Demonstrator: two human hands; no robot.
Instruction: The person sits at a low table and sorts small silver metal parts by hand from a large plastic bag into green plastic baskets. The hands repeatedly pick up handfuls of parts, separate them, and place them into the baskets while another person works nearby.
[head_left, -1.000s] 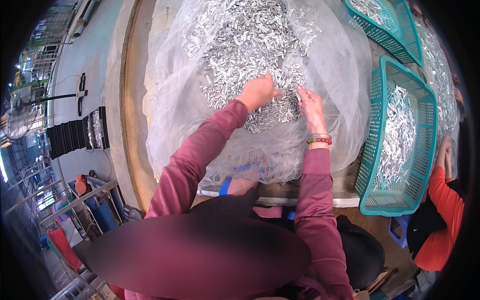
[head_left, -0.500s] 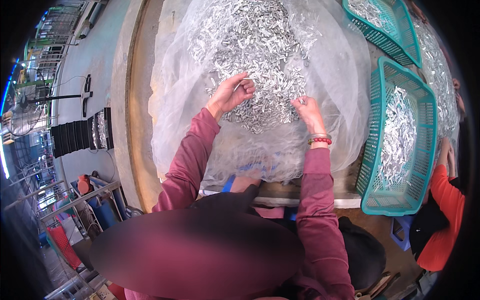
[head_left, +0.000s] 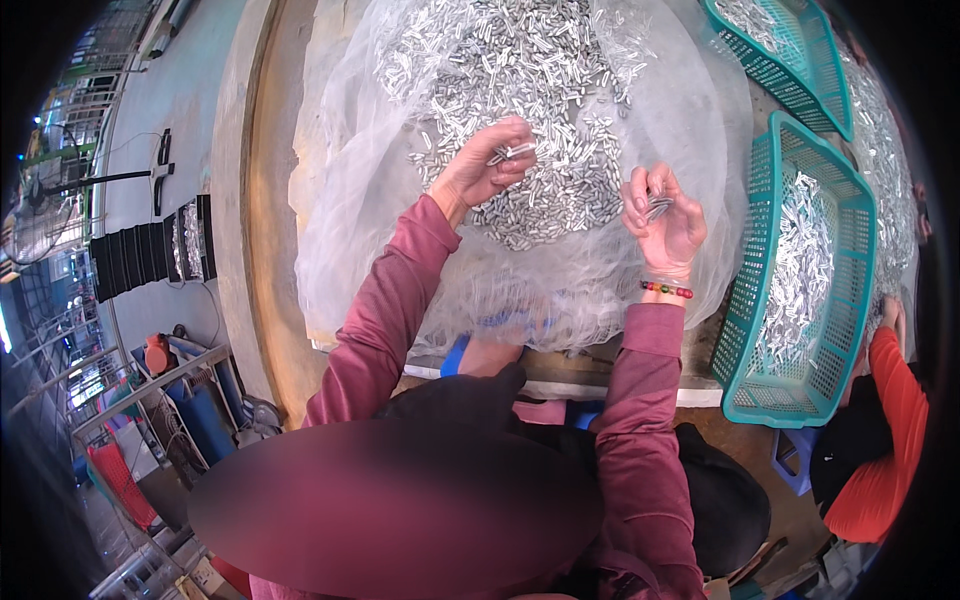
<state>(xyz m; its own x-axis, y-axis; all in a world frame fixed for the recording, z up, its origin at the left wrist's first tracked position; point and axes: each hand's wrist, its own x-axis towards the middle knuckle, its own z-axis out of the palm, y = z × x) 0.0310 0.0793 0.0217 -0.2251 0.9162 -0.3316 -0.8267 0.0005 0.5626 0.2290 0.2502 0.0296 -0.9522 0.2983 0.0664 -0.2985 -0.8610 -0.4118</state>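
Note:
A wide heap of small silvery metal tubes lies on a sheet of white translucent netting. Over the left part of the heap is my left hand, its fingers curled around a few of the tubes. My right hand is raised at the heap's right side, palm turned up. Several more metal tubes rest in its bent fingers, pinched near the fingertips. A beaded bracelet circles the right wrist.
On the right stands a green plastic basket holding many silvery pieces, with a second green basket beyond it. A person in an orange sleeve works at the far right. A wooden ledge runs along the left.
My right hand has moved right, away from the heap, and turned palm up, showing tubes in it. My left hand has shifted slightly right and upward, with tubes now visible in its fingers.

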